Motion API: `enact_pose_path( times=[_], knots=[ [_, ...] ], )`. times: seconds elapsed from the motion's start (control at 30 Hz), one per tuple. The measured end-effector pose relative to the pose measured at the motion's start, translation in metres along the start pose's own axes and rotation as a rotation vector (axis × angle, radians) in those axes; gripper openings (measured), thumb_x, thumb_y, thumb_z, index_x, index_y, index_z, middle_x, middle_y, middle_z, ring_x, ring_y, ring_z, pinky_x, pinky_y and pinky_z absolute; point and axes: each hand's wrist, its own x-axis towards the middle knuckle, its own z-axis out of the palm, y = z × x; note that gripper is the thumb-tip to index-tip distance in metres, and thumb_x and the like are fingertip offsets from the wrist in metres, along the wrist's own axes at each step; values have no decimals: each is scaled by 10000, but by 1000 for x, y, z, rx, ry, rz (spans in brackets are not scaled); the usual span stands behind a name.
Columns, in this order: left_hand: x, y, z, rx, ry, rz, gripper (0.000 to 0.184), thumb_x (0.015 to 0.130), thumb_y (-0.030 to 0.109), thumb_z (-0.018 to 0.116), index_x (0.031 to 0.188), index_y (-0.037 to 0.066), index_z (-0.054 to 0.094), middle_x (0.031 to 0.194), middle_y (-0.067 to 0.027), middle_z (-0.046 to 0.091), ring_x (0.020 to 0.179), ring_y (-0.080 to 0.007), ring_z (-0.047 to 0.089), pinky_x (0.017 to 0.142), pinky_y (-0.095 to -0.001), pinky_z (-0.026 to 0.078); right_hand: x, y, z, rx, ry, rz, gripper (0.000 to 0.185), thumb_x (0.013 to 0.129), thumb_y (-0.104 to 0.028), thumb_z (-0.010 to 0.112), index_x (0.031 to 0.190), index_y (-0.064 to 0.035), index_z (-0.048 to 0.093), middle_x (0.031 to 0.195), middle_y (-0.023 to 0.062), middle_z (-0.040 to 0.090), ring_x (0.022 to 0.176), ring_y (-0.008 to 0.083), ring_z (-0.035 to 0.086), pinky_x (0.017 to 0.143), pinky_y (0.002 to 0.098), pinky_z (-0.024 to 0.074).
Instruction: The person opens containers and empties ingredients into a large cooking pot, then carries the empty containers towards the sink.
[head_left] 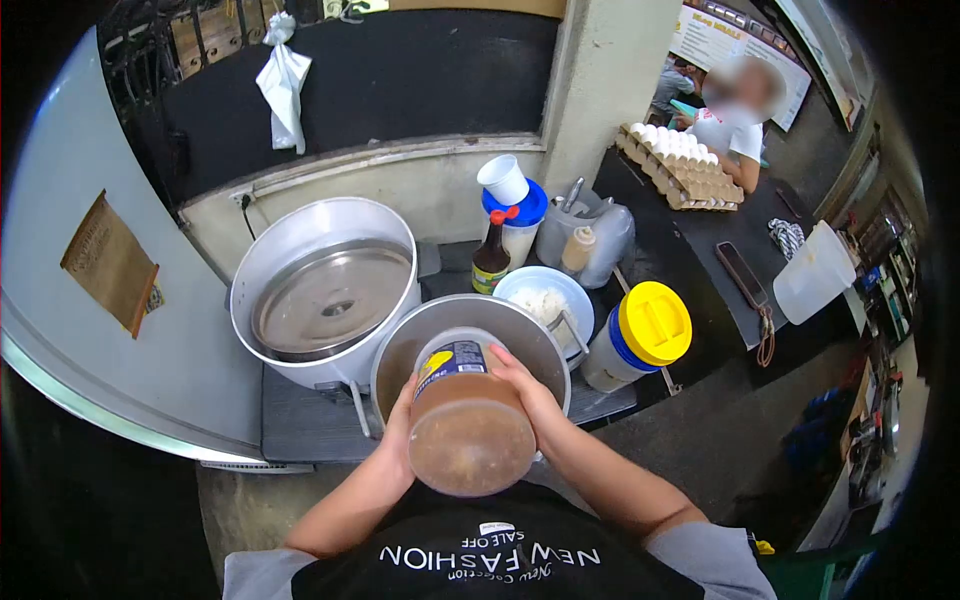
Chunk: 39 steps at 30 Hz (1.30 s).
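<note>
Both hands grip a large clear plastic jar (470,410) with brown contents and a dark blue and yellow label. My left hand (399,420) wraps its left side, and my right hand (528,388) its right side. The jar is tilted, its base facing me and its far end over a deep metal pot (392,345). Its mouth is hidden, so I cannot tell whether anything pours out. The pot's inside is mostly covered by the jar. A bowl of white stuff (545,297) sits just behind the pot.
Left stands a big pot (245,262) with a metal lid inside. Behind are a sauce bottle (490,262) and white cup (503,180); right, a yellow-lidded container (655,323). Egg trays (690,180), a phone (740,273) and a person (735,125) are further right.
</note>
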Motion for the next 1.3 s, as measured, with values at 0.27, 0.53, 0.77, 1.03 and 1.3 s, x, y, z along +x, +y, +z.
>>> enact_pose_path(
  times=[0.27,0.53,0.77,1.03,1.3],
  knots=[
    [9,16,4,111,-30,-86,607,918,583,458,1288,107,531,1233,-135,602,1112,-286,592,942,-457,475,8,4,1,101,83,-33,637,881,-218,522,1483,-162,320,1500,122,328,1313,240,408,1084,360,333],
    [-7,28,29,156,-3,-124,653,880,602,512,1298,101,529,1255,-142,589,1131,-291,578,951,-470,463,-5,-3,9,279,54,-43,641,877,-240,585,1456,-91,355,1482,114,287,1377,254,296,1118,363,267],
    [-38,17,43,157,72,14,588,889,554,536,1276,112,546,1227,-120,605,1129,-277,576,956,-464,453,-34,7,17,62,60,-267,643,874,-234,577,1448,-63,342,1452,110,340,1335,244,354,1097,380,295],
    [-3,12,9,-15,-131,52,593,921,517,504,1327,86,474,1254,-150,577,1138,-293,571,970,-459,459,-32,5,19,-279,142,-431,608,833,-236,666,1402,-162,467,1554,253,52,1450,312,122,1137,389,194],
    [17,-10,-8,-255,-447,165,724,934,592,320,1471,106,299,1478,-163,368,1329,-362,399,1105,-517,316,-61,-35,41,-1018,2,-610,561,853,-339,675,1370,-197,509,1509,341,116,1406,460,190,1129,449,215]
  ],
)
